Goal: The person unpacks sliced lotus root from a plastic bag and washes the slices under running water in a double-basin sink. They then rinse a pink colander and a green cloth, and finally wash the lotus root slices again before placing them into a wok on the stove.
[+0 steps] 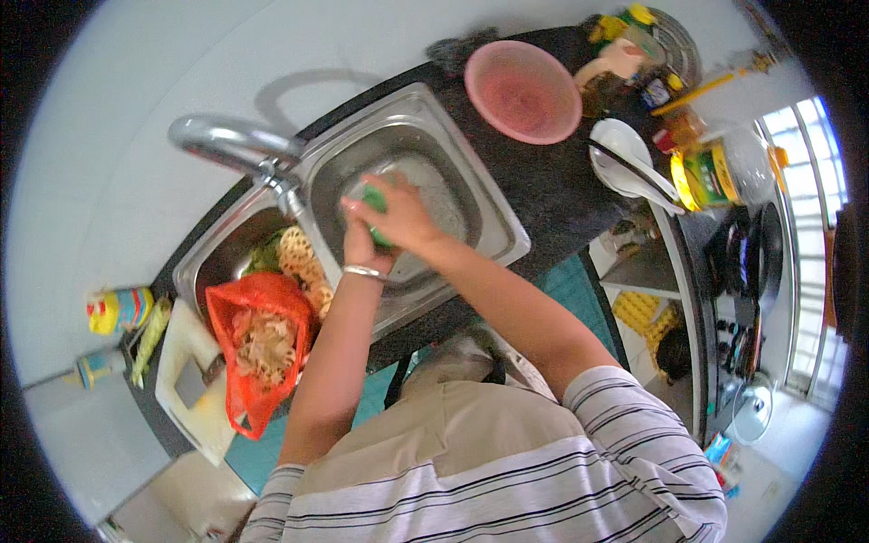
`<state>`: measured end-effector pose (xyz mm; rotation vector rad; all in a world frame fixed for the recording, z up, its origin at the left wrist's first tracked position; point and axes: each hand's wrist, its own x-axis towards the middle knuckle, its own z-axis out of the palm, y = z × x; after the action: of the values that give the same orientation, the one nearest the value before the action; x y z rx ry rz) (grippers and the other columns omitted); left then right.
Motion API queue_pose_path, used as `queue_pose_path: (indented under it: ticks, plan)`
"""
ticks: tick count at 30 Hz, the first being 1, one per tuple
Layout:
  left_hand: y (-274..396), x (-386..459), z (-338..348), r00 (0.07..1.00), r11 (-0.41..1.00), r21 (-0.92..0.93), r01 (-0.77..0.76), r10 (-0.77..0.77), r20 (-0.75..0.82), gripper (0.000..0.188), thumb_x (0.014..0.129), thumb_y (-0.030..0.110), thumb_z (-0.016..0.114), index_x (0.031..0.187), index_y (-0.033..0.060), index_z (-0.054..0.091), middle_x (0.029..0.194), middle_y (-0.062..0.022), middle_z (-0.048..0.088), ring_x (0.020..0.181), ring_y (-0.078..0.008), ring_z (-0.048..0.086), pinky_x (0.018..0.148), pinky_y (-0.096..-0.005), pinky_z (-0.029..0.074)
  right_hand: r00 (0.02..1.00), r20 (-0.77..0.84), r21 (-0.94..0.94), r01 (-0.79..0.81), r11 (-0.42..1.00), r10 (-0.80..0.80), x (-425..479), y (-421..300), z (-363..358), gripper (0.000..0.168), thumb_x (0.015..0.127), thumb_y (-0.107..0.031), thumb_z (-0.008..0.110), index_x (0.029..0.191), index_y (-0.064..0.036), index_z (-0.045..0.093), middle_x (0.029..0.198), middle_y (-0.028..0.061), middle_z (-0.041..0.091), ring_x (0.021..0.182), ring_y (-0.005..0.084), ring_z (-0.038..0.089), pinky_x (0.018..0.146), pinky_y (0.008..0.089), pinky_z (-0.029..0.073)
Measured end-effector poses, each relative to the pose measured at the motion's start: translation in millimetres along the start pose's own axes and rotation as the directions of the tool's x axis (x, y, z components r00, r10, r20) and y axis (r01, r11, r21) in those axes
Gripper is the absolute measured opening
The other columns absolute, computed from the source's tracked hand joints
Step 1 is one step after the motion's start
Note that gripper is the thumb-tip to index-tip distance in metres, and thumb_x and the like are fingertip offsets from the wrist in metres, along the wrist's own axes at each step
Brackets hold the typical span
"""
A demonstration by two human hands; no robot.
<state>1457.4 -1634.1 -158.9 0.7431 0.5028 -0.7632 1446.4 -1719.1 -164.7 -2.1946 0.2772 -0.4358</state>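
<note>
Over the right basin of a double stainless steel sink (502, 227), both my hands are closed around a green object (375, 198), which my fingers mostly cover, so its kind cannot be told. My left hand (363, 237), with a silver bangle at the wrist, lies beneath it. From above, my right hand (402, 214) presses on it. Water with some foam lies in the basin below. The chrome faucet (234, 139) arches to the left of my hands. Sliced lotus root (299, 252) and some greens (261, 261) are in the left basin.
A red plastic bag (254, 292) of peelings sits at the left basin's near edge. Beside it lie a white cutting board (178, 326) and a cleaver blade (192, 383). A pink bowl (526, 95), a white bowl (614, 146) with utensils and an oil bottle (709, 173) stand to the right.
</note>
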Motion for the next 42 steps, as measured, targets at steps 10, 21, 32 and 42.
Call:
queue_pose_path:
  ticks: [10,21,32,42]
  plan:
    - [-13.2,32.8,-34.7,0.927,0.872,0.488,-0.037,0.213,-0.31,0.046,0.086,0.049,0.037,0.1,0.0073,0.053,0.088,-0.0068,0.056,0.071,-0.0217,0.052,0.05,-0.0364,0.04,0.8,0.526,-0.27,-0.165,0.949,0.289,15.6,10.9,13.4,0.035,0.078,-0.026,0.046,0.1,0.001,0.055,0.096,0.0208,0.058,0.086,0.0352,0.057,0.076,0.043,0.045]
    - [-42.6,-21.4,-14.7,0.932,0.79,0.544,-0.283,0.361,-0.039,0.032,0.086,0.036,0.049,0.096,0.0072,0.058,0.092,-0.0069,0.059,0.077,-0.0183,0.057,0.058,-0.0287,0.047,0.856,0.363,-0.408,-0.209,0.889,0.368,-52.7,-25.9,-129.5,0.049,0.089,-0.031,0.037,0.125,0.001,0.033,0.087,0.0206,0.059,0.082,0.0317,0.059,0.067,0.0416,0.047]
    - [-90.1,-3.6,36.7,0.973,0.498,0.836,-0.23,0.114,0.199,0.032,0.082,0.03,0.055,0.107,0.0108,0.054,0.097,0.0009,0.057,0.084,-0.0114,0.052,0.072,-0.0238,0.04,0.643,-0.192,0.328,-0.67,0.666,0.742,-183.3,80.2,-322.4,0.049,0.086,-0.042,0.045,0.107,0.002,0.055,0.102,0.0119,0.057,0.098,0.019,0.05,0.087,0.033,0.038]
    - [-198.5,34.2,179.0,0.943,0.685,0.728,-0.034,-0.22,0.251,0.048,0.084,0.015,0.053,0.125,0.0029,0.031,0.111,-0.018,0.051,0.098,-0.0259,0.054,0.08,-0.036,0.047,0.727,-0.494,-0.005,-0.551,0.834,0.477,-221.2,269.4,-524.1,0.039,0.09,-0.033,0.041,0.115,-0.005,0.051,0.108,0.0117,0.057,0.101,0.0215,0.051,0.088,0.0309,0.036]
